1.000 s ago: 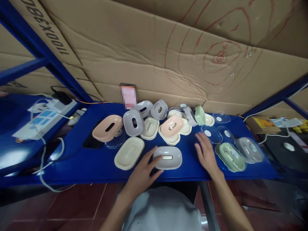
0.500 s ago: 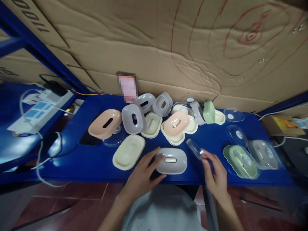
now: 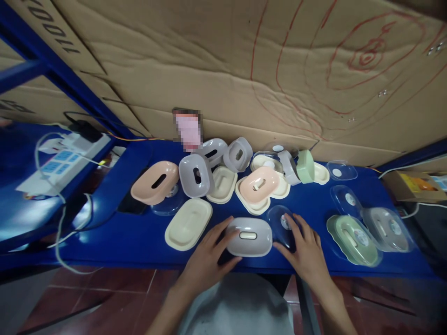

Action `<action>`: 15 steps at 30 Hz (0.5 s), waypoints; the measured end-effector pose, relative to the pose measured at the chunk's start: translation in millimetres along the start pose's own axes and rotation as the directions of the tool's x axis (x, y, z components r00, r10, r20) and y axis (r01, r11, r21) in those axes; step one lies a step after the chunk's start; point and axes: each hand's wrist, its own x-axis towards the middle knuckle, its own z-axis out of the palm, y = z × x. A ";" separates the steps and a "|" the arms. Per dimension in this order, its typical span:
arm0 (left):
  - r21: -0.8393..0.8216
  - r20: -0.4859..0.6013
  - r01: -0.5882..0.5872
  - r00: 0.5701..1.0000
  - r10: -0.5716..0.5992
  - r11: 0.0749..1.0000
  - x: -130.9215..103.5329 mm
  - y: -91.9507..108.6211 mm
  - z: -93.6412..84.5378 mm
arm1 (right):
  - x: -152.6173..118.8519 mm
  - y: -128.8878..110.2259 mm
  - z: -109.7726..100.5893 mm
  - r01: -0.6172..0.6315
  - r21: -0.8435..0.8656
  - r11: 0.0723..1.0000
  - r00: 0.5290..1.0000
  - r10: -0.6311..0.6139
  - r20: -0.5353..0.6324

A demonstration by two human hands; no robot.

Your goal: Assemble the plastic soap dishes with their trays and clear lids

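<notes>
A grey oval dish (image 3: pixel 260 249) with a cream piece in its slot lies at the front middle of the blue table. My left hand (image 3: pixel 214 249) grips its left side, thumb at the near edge and fingers over the top. Just right of the dish, my right hand (image 3: pixel 302 242) has its thumb and fingers around a clear lid (image 3: pixel 277 221) with a round sticker, tilted beside the dish. A cream tray (image 3: pixel 188 224) lies left of my left hand. Behind the dish, a peach dish (image 3: pixel 256 185) rests on cream trays.
More grey dishes (image 3: pixel 194 176) and a peach dish (image 3: pixel 155 183) stand at the back left. Covered green (image 3: pixel 354 239) and grey (image 3: pixel 386 229) dishes sit at the right. A power strip (image 3: pixel 63 165) with cables lies far left; cardboard (image 3: pixel 209 60) walls the back.
The clear lid has turned from edge-on to showing its broad face with the sticker, and my right hand has moved left with it, closer to the grey dish. My left hand keeps its hold.
</notes>
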 end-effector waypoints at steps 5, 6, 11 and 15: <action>-0.081 0.041 0.058 0.998 -0.055 0.995 -0.5 -1.6 -2.3 | -3.3 -7.2 -19.0 0.214 0.288 0.934 0.963 -0.251 0.098; -0.094 0.051 0.062 0.997 -0.057 0.994 -0.7 -2.4 -2.2 | -0.8 -15.9 -20.3 0.286 0.326 0.901 0.933 -0.340 0.122; -0.155 0.027 0.086 0.996 -0.083 0.984 -1.4 -6.4 -1.5 | 13.1 -67.5 -6.4 0.583 0.198 0.788 0.780 -0.611 0.137; -0.193 -0.001 0.090 0.996 -0.092 0.977 -1.8 -9.2 -0.9 | 19.0 -75.9 1.0 0.646 0.089 0.758 0.750 -0.652 0.106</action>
